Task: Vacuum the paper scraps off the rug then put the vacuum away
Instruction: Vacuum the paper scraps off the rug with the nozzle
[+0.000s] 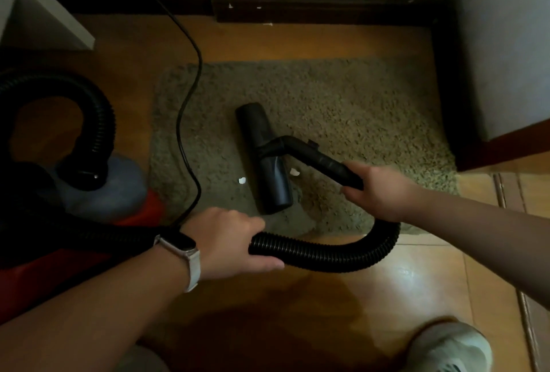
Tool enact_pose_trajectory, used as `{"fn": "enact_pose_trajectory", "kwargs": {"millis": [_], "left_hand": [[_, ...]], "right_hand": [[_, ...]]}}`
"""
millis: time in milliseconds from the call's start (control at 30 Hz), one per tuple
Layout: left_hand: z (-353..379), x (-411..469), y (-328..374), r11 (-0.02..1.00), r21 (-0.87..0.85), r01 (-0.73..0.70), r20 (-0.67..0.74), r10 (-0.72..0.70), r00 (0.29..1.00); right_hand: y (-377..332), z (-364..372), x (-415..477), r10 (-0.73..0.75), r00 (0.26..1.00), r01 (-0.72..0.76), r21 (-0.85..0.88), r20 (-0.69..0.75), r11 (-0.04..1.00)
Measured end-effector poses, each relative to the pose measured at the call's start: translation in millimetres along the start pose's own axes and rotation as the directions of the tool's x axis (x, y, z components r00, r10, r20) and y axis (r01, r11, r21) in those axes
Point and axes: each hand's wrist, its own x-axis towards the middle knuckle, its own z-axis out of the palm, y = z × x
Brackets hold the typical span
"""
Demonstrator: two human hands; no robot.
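Note:
A shaggy olive rug (342, 97) lies on the wooden floor. The black vacuum nozzle head (263, 157) rests on it, angled near-to-far. One white paper scrap (242, 181) lies just left of the head, another scrap (294, 172) just right of it. My right hand (378, 190) grips the black wand handle (324, 163) behind the head. My left hand (229, 240), with a watch on the wrist, grips the ribbed black hose (321, 255) that loops between both hands. The vacuum body (98, 190), grey and red, sits at the left.
A black power cord (190, 97) runs from the top across the rug's left side. Dark skirting (327, 9) lines the far wall, pale furniture (503, 53) stands right and a white panel (44, 11) left. My shoe (449, 348) is at the bottom right.

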Motion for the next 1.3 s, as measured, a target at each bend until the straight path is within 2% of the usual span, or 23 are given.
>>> {"fn": "enact_pose_trajectory", "kwargs": {"millis": [200, 367, 567, 900, 1100, 1300], "left_hand": [[-4.0, -18.4, 4.8, 1.000, -0.016, -0.001, 0.052, 0.002, 0.999], [0.0, -29.2, -1.9, 0.997, -0.057, 0.047, 0.070, -0.043, 0.997], [3.4, -27.7, -3.1, 0.995, -0.087, 0.049, 0.041, -0.046, 0.998], [0.4, 2.4, 5.1, 0.997, -0.076, 0.000, 0.023, 0.002, 1.000], [1.6, -0.7, 5.3, 0.996, -0.079, -0.049, 0.005, 0.050, 0.999], [0.1, -12.7, 3.7, 0.997, -0.075, -0.029, 0.056, 0.033, 0.998]], "right_hand": [[-38.4, 1.6, 15.5, -0.159, 0.977, 0.178, -0.131, 0.141, 0.975], [-60.9, 6.7, 26.6, -0.183, 0.959, 0.230, -0.214, 0.218, 0.949], [-48.9, 6.3, 20.0, -0.097, 0.975, 0.135, -0.183, 0.202, 0.974], [-1.5, -2.3, -6.3, 0.030, 0.998, -0.021, -0.141, 0.064, 0.990], [-6.3, -5.0, -10.8, -0.045, 0.999, 0.045, -0.147, -0.001, 0.988], [-41.3, -11.6, 8.8, -0.204, 0.972, 0.227, -0.237, 0.117, 0.945]]}}
